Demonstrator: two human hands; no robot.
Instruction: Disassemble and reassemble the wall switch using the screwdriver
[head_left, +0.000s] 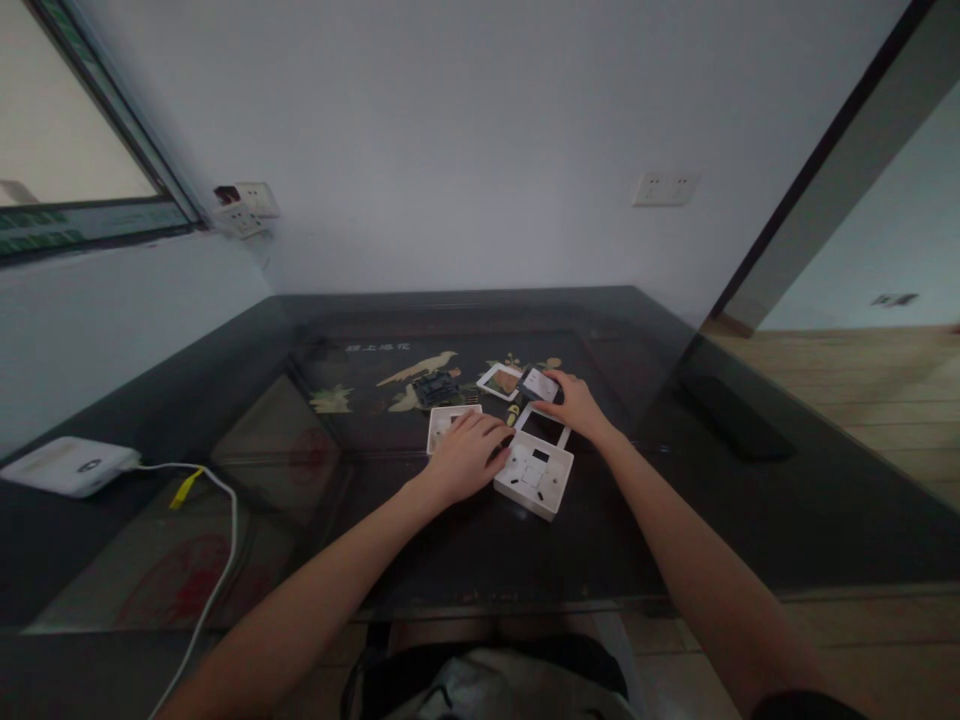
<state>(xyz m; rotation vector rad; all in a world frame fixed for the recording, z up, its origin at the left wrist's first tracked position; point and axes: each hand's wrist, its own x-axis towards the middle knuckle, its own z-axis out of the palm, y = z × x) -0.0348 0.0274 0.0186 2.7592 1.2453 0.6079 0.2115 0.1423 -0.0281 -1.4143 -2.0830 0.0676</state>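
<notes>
A white square wall-box lies on the dark glass table in front of me. My left hand rests palm down at its left edge, fingers curled on the table, over part of a white faceplate. My right hand reaches further back and pinches a small grey switch plate. A white frame lies under that hand. Another white plate and a black module lie behind.
A white power bank with a white cable sits at the table's left edge. A dark flat object lies to the right. Wall sockets are on the wall behind. A wooden floor lies to the right.
</notes>
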